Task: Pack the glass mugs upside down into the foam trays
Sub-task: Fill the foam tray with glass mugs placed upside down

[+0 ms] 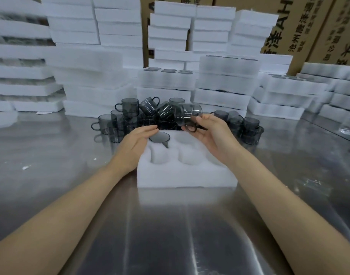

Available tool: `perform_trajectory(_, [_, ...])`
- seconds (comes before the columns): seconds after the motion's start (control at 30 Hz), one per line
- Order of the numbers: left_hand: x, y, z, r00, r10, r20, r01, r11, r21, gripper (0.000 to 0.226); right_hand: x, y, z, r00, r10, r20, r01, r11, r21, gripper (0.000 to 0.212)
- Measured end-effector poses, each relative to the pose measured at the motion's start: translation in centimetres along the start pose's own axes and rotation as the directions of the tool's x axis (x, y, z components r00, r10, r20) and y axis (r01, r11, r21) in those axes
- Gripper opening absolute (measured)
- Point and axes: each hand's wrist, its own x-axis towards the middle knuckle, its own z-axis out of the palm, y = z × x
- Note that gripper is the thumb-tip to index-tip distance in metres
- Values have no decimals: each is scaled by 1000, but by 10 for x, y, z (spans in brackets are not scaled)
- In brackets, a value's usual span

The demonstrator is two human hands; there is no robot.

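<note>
Right hand (209,133) has its grip pinched on a blurred mug (187,116) by the handle, tilted over the far edge of the tray (186,175), mid-worktop (170,235). Left hand (138,141), grip slack and flat, lies along the tray's left side beside a seated mug (159,137), its body hidden in foam.

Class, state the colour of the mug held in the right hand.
The mug is smoky grey glass; head view.
</note>
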Motion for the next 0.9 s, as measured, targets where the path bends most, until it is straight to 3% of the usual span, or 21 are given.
perform_trajectory(0.17, [0, 0, 0, 1000, -17, 16, 17, 1000, 2, 50, 2, 1, -2, 998, -52, -21, 51, 997, -63, 14])
perform_trajectory(0.3, [0, 2, 0, 999, -30, 15, 30, 999, -12, 51, -3, 3, -1, 991, -131, -30, 119, 961, -250, 14])
perform_trajectory(0.4, [0, 2, -1, 999, -40, 23, 41, 999, -16, 51, -4, 5, -2, 987, -155, -27, 139, 938, -318, 41])
perform_trajectory(0.5, [0, 1, 0, 999, -39, 31, 40, 999, -19, 51, -4, 4, -2, 993, -84, 87, 97, 983, -157, 57])
perform_trajectory(0.6, [0, 1, 0, 999, -37, 35, 38, 999, -32, 50, -5, -1, -1, 983, -24, 182, 33, 998, -46, 39])
perform_trajectory(0.7, [0, 0, 0, 999, -22, 43, 23, 999, -22, 50, -7, -5, 0, 984, 40, 171, -41, 999, 2, 30])
perform_trajectory(0.9, [1, -4, 0, 999, -11, 30, 12, 1000, -4, 37, -6, -11, -5, 959, 261, 106, -276, 948, 158, 66])
